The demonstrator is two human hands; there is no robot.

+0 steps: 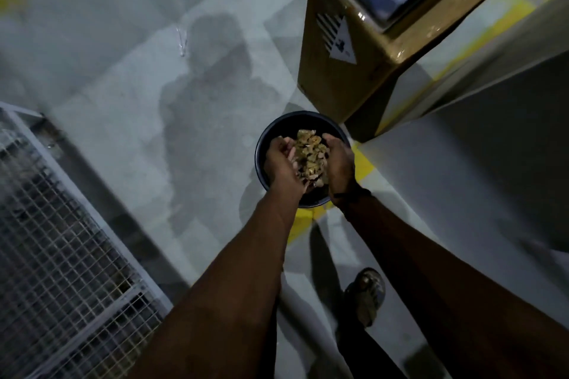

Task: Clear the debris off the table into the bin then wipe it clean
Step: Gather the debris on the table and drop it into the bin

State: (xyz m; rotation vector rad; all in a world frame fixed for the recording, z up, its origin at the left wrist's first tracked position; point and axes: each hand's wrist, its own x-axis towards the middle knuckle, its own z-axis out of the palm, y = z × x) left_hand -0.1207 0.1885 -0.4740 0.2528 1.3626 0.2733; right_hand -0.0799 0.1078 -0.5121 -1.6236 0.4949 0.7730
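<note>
Cupped hands (308, 163) — debris (309, 154) — above bin (261, 144)

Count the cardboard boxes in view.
1. The cardboard box stands on the floor at upper right, just beyond the black bin. Others may lie outside the frame.

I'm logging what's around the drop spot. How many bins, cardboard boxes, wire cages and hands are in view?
Bin: 1
Cardboard box: 1
Wire cage: 1
Hands: 2, left hand and right hand, cupping debris over the bin
Total: 5
</note>
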